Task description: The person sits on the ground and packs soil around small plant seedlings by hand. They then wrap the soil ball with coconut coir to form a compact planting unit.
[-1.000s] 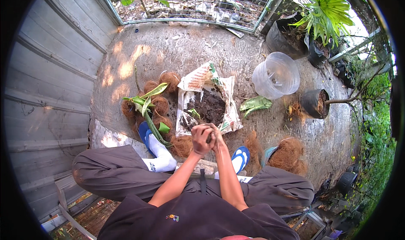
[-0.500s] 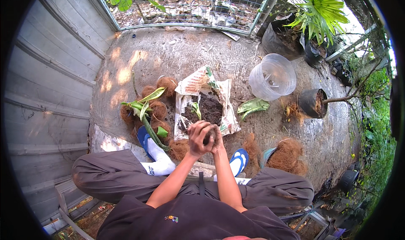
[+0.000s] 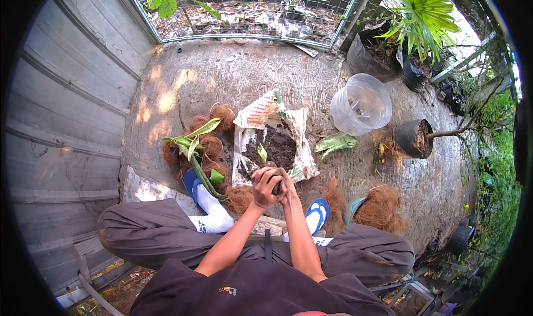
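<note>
Both my hands are cupped together over the near edge of an opened white sack with dark soil on it. My left hand and my right hand press round a dark clump of soil, seen between the fingers. Just beyond the fingers a small green seedling with pale-edged leaves stands up; its base is hidden, so whether it is rooted in the clump I cannot tell. Close to my left foot lie several balls of brown coconut fibre and long variegated leaves.
A clear plastic tub stands on the concrete at right, beyond a folded green leaf. Further right is a black-potted plant. Loose coconut fibre lies by my right foot. A metal wall borders the left, wire mesh the far side.
My hands, still closed round the soil clump, have shifted slightly nearer to me and to the right. The seedling beyond my fingers appears slightly lower in the picture.
</note>
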Available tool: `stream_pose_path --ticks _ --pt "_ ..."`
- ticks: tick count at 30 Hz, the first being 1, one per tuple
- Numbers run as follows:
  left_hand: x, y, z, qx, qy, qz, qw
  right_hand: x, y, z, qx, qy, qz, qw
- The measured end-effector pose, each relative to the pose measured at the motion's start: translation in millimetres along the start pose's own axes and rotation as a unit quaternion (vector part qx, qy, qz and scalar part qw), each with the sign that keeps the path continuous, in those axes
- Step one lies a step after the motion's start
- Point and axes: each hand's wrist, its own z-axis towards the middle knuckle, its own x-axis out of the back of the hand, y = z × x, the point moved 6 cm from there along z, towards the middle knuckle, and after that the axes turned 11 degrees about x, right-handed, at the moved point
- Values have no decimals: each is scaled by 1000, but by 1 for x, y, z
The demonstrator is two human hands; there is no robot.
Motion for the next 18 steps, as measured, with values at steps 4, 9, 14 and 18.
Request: stream_pose_path --ticks 4,9,14,18 --pt "10 -18 -7 106 18 -36 994 -5 3 8 4 -17 -4 1000" --pt "7 -14 -7 89 -1 -18 996 -11 1 -4 21 24 -19 999" --pt "2 -11 -16 77 -8 -29 997 18 6 1 14 34 -45 998" --pt "6 -33 -11 158 16 -56 986 -5 5 -9 -23 56 7 998"
